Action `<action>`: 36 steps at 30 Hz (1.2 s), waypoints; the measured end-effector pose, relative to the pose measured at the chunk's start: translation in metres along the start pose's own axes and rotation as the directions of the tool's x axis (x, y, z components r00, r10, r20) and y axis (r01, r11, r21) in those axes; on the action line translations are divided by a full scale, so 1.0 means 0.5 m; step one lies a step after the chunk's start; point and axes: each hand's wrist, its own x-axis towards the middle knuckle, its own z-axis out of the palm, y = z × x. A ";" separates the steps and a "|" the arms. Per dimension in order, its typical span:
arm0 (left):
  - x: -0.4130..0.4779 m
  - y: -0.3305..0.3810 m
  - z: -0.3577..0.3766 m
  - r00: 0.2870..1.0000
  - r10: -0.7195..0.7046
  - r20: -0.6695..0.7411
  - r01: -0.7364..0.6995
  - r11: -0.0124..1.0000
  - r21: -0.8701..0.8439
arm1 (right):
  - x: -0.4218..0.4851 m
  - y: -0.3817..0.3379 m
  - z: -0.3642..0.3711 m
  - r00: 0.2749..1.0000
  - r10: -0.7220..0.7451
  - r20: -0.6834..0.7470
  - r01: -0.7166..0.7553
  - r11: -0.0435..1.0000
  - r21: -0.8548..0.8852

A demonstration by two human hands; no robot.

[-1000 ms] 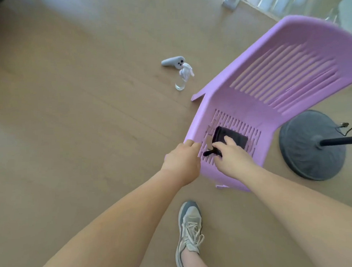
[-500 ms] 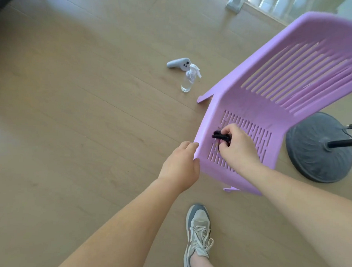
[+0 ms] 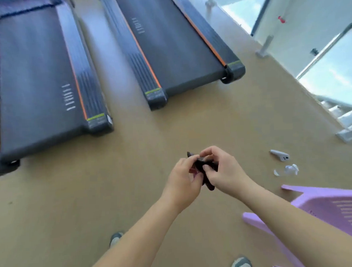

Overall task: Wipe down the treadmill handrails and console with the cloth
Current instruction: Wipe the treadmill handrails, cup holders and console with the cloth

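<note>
Left hand and right hand: both up in front of the body, fingers curled and pinching 1 small dark cloth bunched between them. Fingertips of the 2 hands almost meet over it. A short tail of cloth hangs below the right hand's thumb side. Frame is blurred, so I cannot tell how the cloth is folded.

Landmark: purple chair, low at the frame's right edge.
- Hands and cloth: left of the chair, held in the air above the floor, apart from the seat.
- White controller and clear spray bottle: on the floor just beyond the chair, side by side.
- 2 treadmills: well beyond the chair and to its left. Right treadmill lies nearly straight ahead of the hands, left treadmill further left.

Key relation: only the rear ends of the decks show. Their long axes run away from the person, up the frame. Handrails and console are out of frame, presumably at the far ends. Judgement: no wiping begun, and the cloth must be carried forward along a deck. Neither hand is clearly nearer.
</note>
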 end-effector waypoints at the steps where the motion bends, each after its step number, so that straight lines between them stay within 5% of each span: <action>1: -0.034 0.011 -0.093 0.999 -0.011 -0.052 0.011 1.000 -0.008 | 0.005 -0.089 0.036 0.998 -0.042 0.046 0.044 0.999 -0.024; 10: -0.406 -0.029 -0.867 0.880 -0.070 -0.470 0.092 0.995 0.025 | -0.018 -0.792 0.493 0.887 -0.317 0.336 0.348 0.937 -0.033; 13: -0.508 -0.035 -1.063 0.858 -0.183 -0.480 0.139 0.982 -0.128 | -0.024 -0.981 0.629 0.850 -0.363 0.381 0.378 0.925 0.038; 27: -0.617 -0.178 -1.654 0.753 -0.327 -0.571 -0.009 0.862 -0.506 | 0.177 -1.519 1.093 0.687 -0.477 0.548 0.493 0.860 0.130; 31: -0.610 -0.227 -1.831 0.657 -0.378 -0.653 -0.030 0.851 -0.524 | 0.268 -1.655 1.253 0.649 -0.488 0.584 0.515 0.847 0.135; 36: -0.657 -0.311 -2.060 0.448 -0.439 -0.779 -0.025 0.864 -0.502 | 0.332 -1.829 1.482 0.613 -0.523 0.592 0.606 0.792 0.072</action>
